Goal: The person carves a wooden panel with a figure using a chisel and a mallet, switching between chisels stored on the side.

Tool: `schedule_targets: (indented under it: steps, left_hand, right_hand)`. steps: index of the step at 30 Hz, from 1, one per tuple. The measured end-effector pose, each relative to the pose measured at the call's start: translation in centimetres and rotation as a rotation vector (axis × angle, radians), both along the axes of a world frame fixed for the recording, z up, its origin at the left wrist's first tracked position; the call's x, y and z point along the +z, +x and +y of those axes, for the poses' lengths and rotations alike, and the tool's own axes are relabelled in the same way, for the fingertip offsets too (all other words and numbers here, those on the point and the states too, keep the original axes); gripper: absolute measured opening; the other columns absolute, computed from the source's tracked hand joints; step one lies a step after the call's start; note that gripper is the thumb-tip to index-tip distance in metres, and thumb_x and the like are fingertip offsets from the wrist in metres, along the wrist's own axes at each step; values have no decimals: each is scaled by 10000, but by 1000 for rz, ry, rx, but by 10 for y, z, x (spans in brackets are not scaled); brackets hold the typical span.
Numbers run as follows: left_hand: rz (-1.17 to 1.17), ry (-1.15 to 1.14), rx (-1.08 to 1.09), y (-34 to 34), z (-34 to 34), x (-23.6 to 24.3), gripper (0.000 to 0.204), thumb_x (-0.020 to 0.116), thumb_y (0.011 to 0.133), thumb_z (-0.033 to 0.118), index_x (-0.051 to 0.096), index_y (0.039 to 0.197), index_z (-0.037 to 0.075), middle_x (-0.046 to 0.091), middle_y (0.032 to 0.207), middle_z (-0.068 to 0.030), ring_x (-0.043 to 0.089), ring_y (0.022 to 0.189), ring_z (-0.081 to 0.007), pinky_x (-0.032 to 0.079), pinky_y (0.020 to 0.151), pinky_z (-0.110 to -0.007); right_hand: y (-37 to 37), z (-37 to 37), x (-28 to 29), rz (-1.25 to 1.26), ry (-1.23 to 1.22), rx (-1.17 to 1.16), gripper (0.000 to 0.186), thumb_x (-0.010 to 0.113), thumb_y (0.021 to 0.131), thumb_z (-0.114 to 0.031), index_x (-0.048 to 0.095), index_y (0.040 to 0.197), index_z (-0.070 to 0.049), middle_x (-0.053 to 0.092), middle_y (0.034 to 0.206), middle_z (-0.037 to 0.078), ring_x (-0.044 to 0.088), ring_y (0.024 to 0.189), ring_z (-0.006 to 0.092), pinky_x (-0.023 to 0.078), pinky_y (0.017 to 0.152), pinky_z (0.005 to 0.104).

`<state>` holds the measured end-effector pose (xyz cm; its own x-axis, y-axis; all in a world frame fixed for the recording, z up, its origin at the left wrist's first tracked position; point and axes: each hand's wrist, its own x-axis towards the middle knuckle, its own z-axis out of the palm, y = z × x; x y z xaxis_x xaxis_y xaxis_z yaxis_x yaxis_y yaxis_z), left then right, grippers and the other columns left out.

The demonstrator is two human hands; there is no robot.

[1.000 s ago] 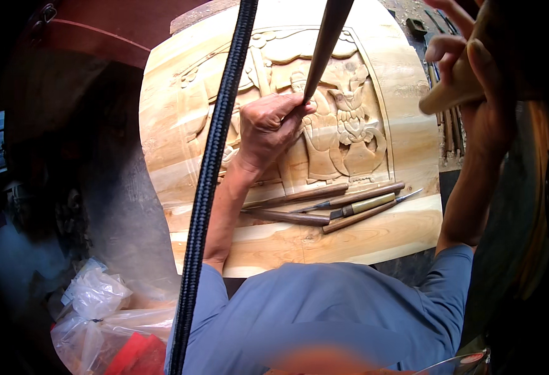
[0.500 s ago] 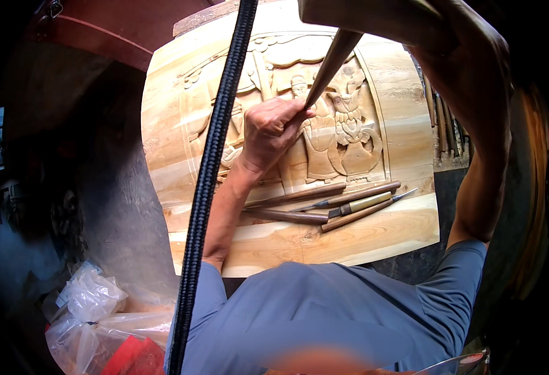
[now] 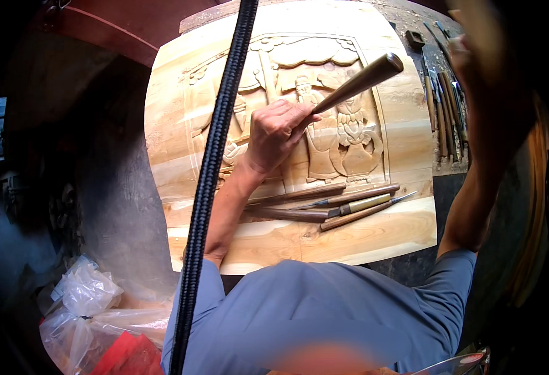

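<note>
A pale wooden panel (image 3: pixel 299 247) carved in relief with standing figures lies before me. My left hand (image 3: pixel 274 134) is closed round a chisel (image 3: pixel 361 82), whose dark handle slants up to the right. Its cutting end is hidden under the hand, over the carving. Off to the upper right, my raised right hand (image 3: pixel 465 62) grips a wooden mallet (image 3: pixel 479 26); both are blurred and partly in shadow. The mallet is apart from the chisel's end. Several carving chisels (image 3: pixel 356 209) with wooden handles lie together on the panel's near part.
More chisels (image 3: pixel 448 119) lie in a row on the bench right of the panel. A black braided cord (image 3: pixel 215 150) crosses the view. At the lower left are a clear plastic bag (image 3: pixel 87 290) and something red (image 3: pixel 127 355). A dark red surface (image 3: pixel 118 22) is at the far left.
The mallet has swung from above the chisel's end out to the right with my right hand. The chisel's handle now leans further right; my left hand stays closed on it.
</note>
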<state>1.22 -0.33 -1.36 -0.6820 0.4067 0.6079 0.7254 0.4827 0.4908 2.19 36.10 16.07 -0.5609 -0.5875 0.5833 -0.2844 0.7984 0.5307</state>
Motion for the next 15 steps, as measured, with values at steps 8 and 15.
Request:
schedule_targets:
  steps: [8,15]
  left_hand:
    - [-32,-18,3,1,-4,-3,195,915,847,74,815,1008,27,793,846,-125,757,725,-279,585,651,-369]
    - [17,69,2,-2,6,-2,170,894,865,112,806,1004,68,778,825,-102,710,688,-279,561,633,-381]
  right_hand:
    - [3,-50,-4,-206,-559,187,311,825,998,-188,782,1300,-127,805,1279,86,796,1131,213,642,934,343]
    - [14,-54,-16,-204,-681,201,376,809,1007,-173,728,1363,-86,788,1309,117,790,1066,193,645,910,326]
